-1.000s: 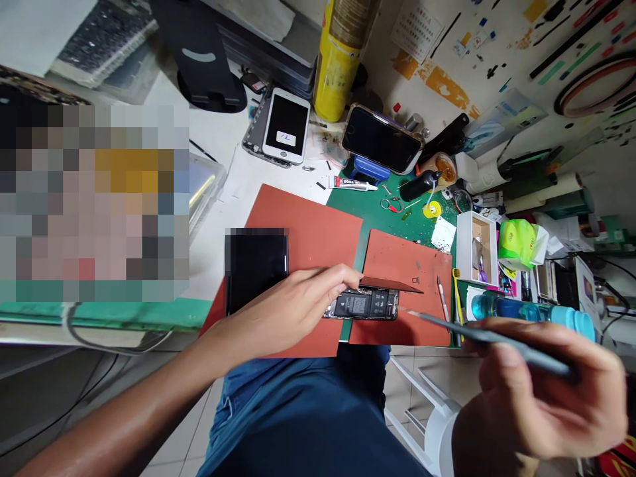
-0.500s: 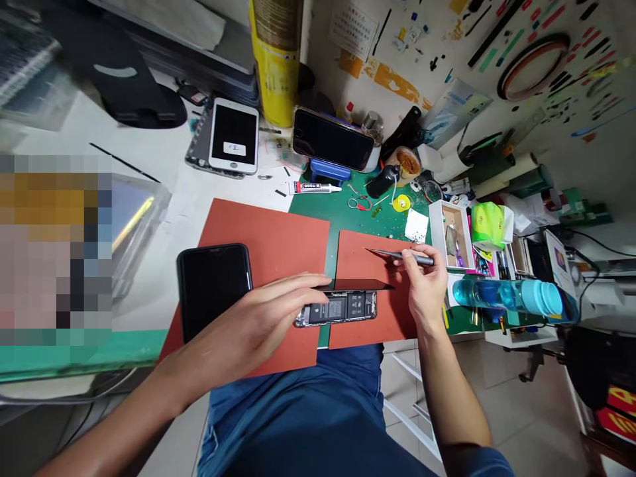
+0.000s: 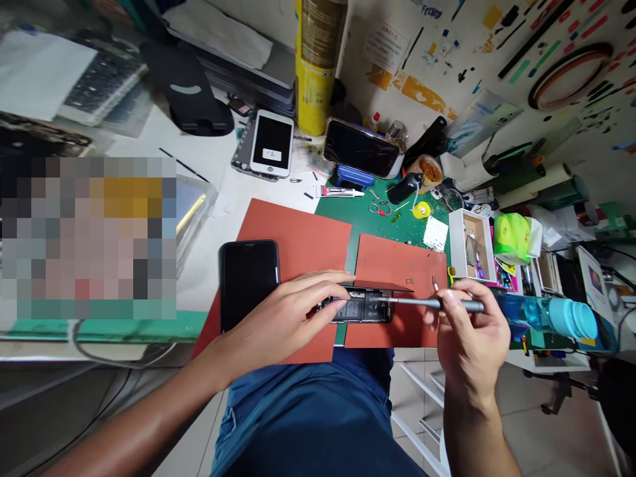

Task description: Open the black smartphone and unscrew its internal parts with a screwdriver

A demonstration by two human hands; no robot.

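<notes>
Lying open, phone: mid-frame, the phone (image 3: 354, 309) bares its insides across the gap between two red mats, its dark panel (image 3: 382, 287) tilted up along the far edge.
Left hand: the left hand (image 3: 295, 308) lies partly open over the phone's left end, fingertips at the raised panel; whether it grips is unclear.
Right hand: right of centre, the right hand (image 3: 470, 338) is closed, thumb and fingers pinching a slim grey tool (image 3: 415, 302).
Tool tip: half a second ago over the right mat (image 3: 387, 255), now over the phone's insides; contact cannot be told. Attention seems back on the inner parts.
Left of centre: a dark phone (image 3: 250, 278) on the left mat (image 3: 298, 232).
Right edge: a blue bottle (image 3: 561, 318).
</notes>
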